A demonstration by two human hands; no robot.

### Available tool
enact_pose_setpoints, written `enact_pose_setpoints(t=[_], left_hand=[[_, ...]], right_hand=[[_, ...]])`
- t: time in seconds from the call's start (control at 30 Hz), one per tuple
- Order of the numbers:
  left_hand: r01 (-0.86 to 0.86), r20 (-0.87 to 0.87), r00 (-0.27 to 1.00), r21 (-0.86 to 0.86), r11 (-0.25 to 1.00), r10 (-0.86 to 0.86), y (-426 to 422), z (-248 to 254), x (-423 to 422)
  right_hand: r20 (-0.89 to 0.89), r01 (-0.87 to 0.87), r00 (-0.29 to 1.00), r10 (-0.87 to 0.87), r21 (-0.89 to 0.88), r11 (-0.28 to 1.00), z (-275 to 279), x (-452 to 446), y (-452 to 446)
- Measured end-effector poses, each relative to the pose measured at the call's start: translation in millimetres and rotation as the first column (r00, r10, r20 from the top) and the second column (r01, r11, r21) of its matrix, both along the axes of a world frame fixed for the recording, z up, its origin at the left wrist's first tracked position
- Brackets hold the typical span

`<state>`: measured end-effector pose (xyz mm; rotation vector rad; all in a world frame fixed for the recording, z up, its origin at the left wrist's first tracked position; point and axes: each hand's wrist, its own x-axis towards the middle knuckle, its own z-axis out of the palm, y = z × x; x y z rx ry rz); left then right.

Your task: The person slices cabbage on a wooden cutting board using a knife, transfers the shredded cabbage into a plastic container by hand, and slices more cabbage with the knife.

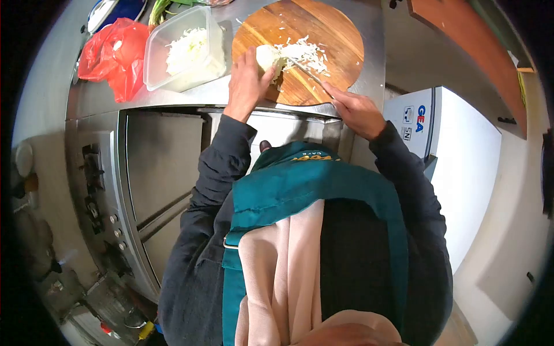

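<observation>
On a round wooden cutting board (340, 34) lies a pale piece of cabbage (267, 57), with my left hand (248, 81) closed against its left side. My right hand (355, 109) grips the handle of a knife (306, 71), whose blade points up and left to the cut side of the cabbage. Shredded white pieces (309, 53) are scattered on the board around and beyond the blade. Left of the board, a clear plastic container (216, 55) holds more shreds.
A red plastic bag (118, 55) lies left of the container, with green stalks (158, 11) and a blue-rimmed dish (124, 10) behind. The steel counter edge (104, 106) runs in front. A white freezer (467, 155) stands at the right, a stove (98, 190) at the left.
</observation>
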<state>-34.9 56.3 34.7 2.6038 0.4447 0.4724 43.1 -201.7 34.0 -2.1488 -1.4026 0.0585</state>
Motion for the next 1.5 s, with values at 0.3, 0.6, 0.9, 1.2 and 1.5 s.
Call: enact_pose_setpoints(t=[0.3, 0.6, 0.9, 1.2, 1.5], left_hand=[[0.099, 0.056, 0.994, -0.047, 0.994, -0.097, 3, 1, -6], [0.018, -0.054, 0.998, 0.062, 0.998, -0.015, -8, 10, 3], [0.042, -0.132, 0.991, 0.184, 0.982, -0.018, -5, 11, 7], [0.040, -0.101, 0.995, 0.127, 0.991, -0.027, -2, 7, 4], [0.023, -0.154, 0.988, 0.154, 0.988, 0.001, -7, 11, 3]], right_hand=[[-0.328, 0.168, 0.926, -0.186, -0.081, 0.982, 12, -28, 35], [-0.191, 0.234, 0.944, -0.269, -0.189, 0.954, 0, -26, 82], [-0.139, 0.243, 0.950, -0.279, -0.232, 0.942, -16, -39, 50], [-0.219, 0.194, 0.951, -0.217, -0.124, 0.973, 4, -29, 64], [-0.190, 0.209, 0.955, -0.227, -0.109, 0.972, -15, -28, 60]])
